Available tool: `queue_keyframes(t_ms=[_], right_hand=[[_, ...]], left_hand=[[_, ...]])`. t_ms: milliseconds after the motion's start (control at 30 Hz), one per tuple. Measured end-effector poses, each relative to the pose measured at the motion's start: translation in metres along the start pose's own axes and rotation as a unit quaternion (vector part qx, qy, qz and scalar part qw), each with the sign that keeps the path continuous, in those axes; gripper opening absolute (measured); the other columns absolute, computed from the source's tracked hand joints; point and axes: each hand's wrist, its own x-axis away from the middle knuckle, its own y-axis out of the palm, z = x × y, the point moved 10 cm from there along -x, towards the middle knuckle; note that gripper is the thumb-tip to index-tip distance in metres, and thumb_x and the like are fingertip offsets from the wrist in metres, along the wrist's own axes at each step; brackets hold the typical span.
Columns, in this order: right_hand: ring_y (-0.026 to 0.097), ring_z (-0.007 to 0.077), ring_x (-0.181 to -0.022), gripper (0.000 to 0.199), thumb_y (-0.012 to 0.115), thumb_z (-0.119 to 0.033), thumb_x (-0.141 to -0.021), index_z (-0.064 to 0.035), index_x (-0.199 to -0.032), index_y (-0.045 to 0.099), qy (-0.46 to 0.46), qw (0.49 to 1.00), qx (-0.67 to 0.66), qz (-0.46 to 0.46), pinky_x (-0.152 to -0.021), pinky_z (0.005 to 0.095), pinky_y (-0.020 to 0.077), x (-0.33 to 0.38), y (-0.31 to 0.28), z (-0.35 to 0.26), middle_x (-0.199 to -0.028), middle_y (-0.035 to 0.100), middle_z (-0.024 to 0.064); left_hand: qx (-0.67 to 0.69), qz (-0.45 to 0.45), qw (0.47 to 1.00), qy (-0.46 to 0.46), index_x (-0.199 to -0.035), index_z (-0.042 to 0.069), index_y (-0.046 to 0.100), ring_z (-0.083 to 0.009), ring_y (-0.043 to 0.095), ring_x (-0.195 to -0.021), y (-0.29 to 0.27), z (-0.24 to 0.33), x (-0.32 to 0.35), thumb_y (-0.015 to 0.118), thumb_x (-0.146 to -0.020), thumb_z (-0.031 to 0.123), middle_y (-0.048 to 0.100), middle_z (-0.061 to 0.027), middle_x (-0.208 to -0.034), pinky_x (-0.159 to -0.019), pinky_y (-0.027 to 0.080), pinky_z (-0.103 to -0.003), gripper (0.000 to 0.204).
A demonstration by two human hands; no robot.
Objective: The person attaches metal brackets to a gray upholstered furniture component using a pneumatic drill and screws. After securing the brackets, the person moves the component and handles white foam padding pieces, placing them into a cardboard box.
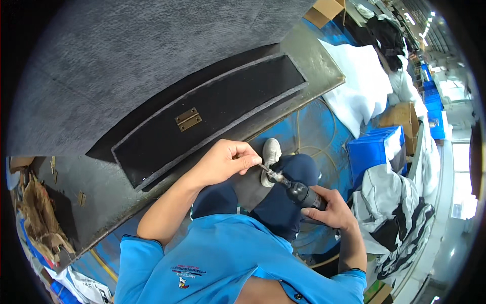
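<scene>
My right hand point(331, 207) grips a black power screwdriver point(298, 191) over my lap, its metal bit pointing up and left. My left hand point(225, 161) pinches at the tip of that bit point(264, 167), fingers closed around something too small to make out. Just above my hands a dark grey upholstered panel point(152, 66) lies on the workbench, with a black recessed flap point(223, 109) carrying a brass hinge point(188, 119). My blue shirt and dark trousers fill the lower part of the view.
Loose brass hinges point(81, 198) lie on the bench edge at left, beside crumpled brown paper point(38, 218). A blue crate point(372, 149), white fabric piles point(359, 83) and cardboard boxes point(326, 10) stand to the right. An air hose point(316, 149) loops on the blue floor.
</scene>
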Motion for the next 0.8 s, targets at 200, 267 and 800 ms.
queue_keyframes(t_ms=[200,267,800], right_hand=[[0.053,0.0103,-0.066,0.042,0.081,-0.031,-0.082,-0.0005,-0.106,0.064,-0.007,0.980,-0.191,-0.047,-0.059,0.0291,0.0470,-0.028,-0.008,0.030,-0.073,0.058,0.0008],[0.056,0.0125,-0.061,0.046,0.080,-0.034,-0.081,-0.0010,-0.107,0.061,-0.004,0.964,-0.261,-0.056,-0.054,0.0291,0.0483,-0.049,-0.015,0.034,-0.073,0.061,0.0044],[0.059,0.0129,-0.053,0.065,0.043,-0.056,-0.103,0.0024,-0.131,0.054,-0.246,0.894,-0.373,0.035,-0.043,0.0236,0.0481,-0.230,-0.150,0.011,-0.155,0.043,0.0264]], left_hand=[[0.249,0.053,0.966,0.048,-0.106,-0.001,0.072,-0.0015,0.039,-0.061,0.025,0.017,-0.029,0.070,-0.099,0.036,0.048,0.0076,-0.068,-0.053,0.029,-0.019,0.039],[0.267,0.057,0.960,0.061,-0.113,-0.001,0.069,-0.0021,0.037,-0.059,0.030,0.012,-0.030,0.061,-0.101,0.048,0.043,0.0087,-0.069,-0.052,0.028,-0.020,0.052],[-0.480,0.478,0.735,-0.025,-0.121,0.013,0.072,-0.0288,0.071,-0.072,-0.104,0.062,0.088,0.074,-0.091,0.032,0.074,-0.0123,-0.088,-0.065,0.053,-0.037,0.036]])
